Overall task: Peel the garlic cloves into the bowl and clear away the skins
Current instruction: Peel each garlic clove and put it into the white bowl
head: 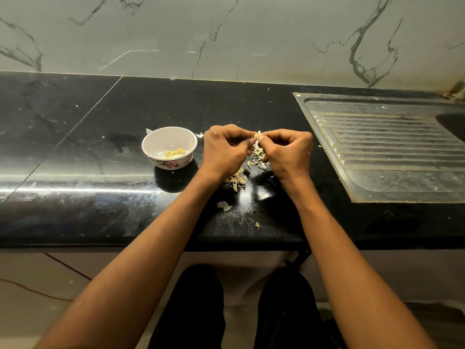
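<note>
A small white bowl (153,144) with a flower pattern stands on the black counter, left of my hands, and holds several peeled yellow cloves (174,153). Above the counter my left hand (222,152) and my right hand (288,153) meet, both pinching one garlic clove (256,136) between fingertips and thumbs. Its papery skin sticks up at the top. Under and between the hands lies a heap of garlic skins (237,178), partly hidden by the hands. A larger loose skin (223,205) lies nearer to me, and a small scrap (257,224) sits close to the front edge.
A steel sink drainboard (382,149) fills the counter's right side, with the basin's edge at far right. A marble wall closes off the back. The counter's front edge (151,244) runs just above my knees. Small skin flecks dot the counter.
</note>
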Tool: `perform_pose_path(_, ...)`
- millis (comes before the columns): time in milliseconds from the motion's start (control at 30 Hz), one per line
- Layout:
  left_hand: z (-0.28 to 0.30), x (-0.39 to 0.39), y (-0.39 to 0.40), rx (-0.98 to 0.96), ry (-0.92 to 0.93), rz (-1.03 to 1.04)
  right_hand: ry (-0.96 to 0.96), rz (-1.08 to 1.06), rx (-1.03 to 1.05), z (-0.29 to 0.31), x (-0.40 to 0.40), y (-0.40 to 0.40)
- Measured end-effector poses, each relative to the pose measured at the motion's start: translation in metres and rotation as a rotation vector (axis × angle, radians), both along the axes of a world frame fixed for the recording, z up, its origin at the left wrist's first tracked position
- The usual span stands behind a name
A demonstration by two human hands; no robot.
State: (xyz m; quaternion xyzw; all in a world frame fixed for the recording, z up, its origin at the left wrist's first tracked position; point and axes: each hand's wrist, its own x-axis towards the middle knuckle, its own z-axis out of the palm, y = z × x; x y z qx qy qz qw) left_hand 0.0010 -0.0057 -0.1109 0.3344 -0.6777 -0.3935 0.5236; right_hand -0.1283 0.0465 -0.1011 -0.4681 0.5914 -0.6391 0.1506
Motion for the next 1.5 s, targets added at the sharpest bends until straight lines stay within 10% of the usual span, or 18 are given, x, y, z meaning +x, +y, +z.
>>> perform_pose_path(1500,0.006,0.001,-0.001,0.359,0.241,-0.24,-0.12,0.1,-0.007,0.012,0.007,0.011)
